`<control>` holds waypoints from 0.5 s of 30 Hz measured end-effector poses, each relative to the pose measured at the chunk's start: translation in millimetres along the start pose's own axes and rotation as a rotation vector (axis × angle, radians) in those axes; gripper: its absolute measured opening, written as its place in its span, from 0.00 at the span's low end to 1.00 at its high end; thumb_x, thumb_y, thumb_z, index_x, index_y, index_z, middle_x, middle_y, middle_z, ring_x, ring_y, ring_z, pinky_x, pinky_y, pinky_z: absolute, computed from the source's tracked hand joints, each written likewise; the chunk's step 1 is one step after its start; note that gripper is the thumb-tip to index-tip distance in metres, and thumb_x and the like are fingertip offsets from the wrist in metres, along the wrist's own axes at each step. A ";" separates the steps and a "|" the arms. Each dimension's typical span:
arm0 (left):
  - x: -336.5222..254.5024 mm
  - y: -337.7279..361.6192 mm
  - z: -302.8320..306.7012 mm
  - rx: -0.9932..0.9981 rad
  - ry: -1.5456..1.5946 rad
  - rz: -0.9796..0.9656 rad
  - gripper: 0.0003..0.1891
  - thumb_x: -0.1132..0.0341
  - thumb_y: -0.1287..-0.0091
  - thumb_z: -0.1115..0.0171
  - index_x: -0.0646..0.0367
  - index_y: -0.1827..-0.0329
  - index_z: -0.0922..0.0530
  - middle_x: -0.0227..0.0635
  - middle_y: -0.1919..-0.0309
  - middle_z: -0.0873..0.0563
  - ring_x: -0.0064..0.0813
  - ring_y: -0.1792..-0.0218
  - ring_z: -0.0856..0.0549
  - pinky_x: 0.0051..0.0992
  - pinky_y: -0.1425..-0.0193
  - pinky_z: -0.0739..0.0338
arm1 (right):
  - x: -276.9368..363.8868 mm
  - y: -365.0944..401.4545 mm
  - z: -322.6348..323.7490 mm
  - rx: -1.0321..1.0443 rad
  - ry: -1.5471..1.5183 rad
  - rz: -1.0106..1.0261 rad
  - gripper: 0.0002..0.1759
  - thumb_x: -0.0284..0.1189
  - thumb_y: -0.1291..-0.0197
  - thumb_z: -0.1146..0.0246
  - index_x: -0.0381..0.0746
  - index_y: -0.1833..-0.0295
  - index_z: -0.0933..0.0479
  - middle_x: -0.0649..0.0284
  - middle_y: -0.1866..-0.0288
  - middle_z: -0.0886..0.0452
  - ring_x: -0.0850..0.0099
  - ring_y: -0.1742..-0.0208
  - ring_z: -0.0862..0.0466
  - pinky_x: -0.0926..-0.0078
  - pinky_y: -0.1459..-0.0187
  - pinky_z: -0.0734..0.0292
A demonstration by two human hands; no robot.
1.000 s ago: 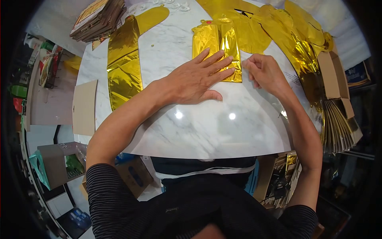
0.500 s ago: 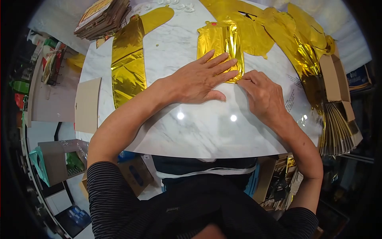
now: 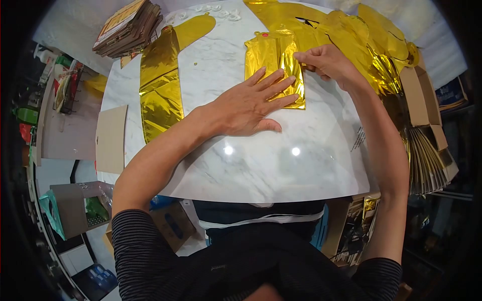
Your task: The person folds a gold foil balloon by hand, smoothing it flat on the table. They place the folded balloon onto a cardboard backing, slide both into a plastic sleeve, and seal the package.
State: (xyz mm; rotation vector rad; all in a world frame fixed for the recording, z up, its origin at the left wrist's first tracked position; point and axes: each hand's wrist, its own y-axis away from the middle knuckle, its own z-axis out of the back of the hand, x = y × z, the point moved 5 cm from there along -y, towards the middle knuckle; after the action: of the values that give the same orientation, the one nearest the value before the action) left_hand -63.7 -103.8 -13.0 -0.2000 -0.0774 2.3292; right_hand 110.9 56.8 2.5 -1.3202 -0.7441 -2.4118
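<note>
**Containers.** Open cardboard box (image 3: pixel 420 93) at the right edge of the desk (image 3: pixel 261 165), flaps up; its contents cannot be made out. Just below it is a fanned stack of flat gold packs (image 3: pixel 427 160), standing on edge. Below the desk on the left is a brown carton (image 3: pixel 70 205) with green items inside.

**Item in hand.** Folded gold foil piece (image 3: pixel 273 57), lying flat on the far middle of the desk, with a small red spot at its top edge.
- Left hand (image 3: pixel 248 103): palm down and fingers spread, pressing on the near end of the foil piece. The grip is wide and flat and encloses nothing.
- Right hand (image 3: pixel 326 62): reaches in from the right. The grip is narrow, with fingertips pinched on the upper right edge of the foil piece.

**Surroundings.**
- Long gold foil strip (image 3: pixel 158 85), left of the hands and well apart from them.
- Loose heap of gold foil shapes (image 3: pixel 361 32), far right, just behind the right hand.
- Stack of brown card packs (image 3: pixel 128 27), at the far left corner.
- Plain card sheet (image 3: pixel 110 138), overhanging the left edge of the desk.
- Small white plastic pieces (image 3: pixel 216 9), along the far edge.
- The desk surface between the left hand and the body is bare marble.

**Writing.** Clear sleeve (image 3: pixel 359 138) near the right edge carries black print that is too small to read.
</note>
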 end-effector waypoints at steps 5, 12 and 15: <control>0.6 -0.1 -0.3 -0.003 0.014 -0.002 0.42 0.31 0.23 0.53 0.45 0.12 0.39 0.43 0.11 0.45 0.49 0.11 0.48 0.52 0.08 0.57 | 3.6 -4.8 -3.4 0.017 0.059 -0.041 0.21 0.44 0.36 0.22 0.45 0.73 0.20 0.77 0.80 0.29 0.84 0.79 0.39 0.78 0.77 0.48; -0.2 -0.6 0.9 -0.003 -0.018 0.006 0.42 0.29 0.23 0.57 0.40 0.11 0.41 0.42 0.11 0.46 0.49 0.11 0.50 0.53 0.08 0.59 | 4.5 -1.7 -6.8 -0.056 -0.045 -0.008 0.18 0.37 0.39 0.21 0.45 0.75 0.21 0.76 0.80 0.28 0.84 0.80 0.39 0.78 0.77 0.49; -0.4 -0.1 1.7 -0.003 -0.031 0.006 0.41 0.30 0.22 0.57 0.40 0.11 0.40 0.41 0.10 0.45 0.48 0.10 0.51 0.52 0.07 0.59 | 5.5 2.7 -9.1 -0.119 0.016 0.011 0.18 0.37 0.39 0.21 0.43 0.75 0.21 0.75 0.80 0.27 0.84 0.80 0.37 0.78 0.77 0.47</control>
State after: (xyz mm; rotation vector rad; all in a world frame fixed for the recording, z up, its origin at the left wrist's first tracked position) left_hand -63.6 -103.9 -11.3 -0.1657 -0.0958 2.3391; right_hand 103.0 49.5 3.9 -1.3433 -0.5950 -2.4894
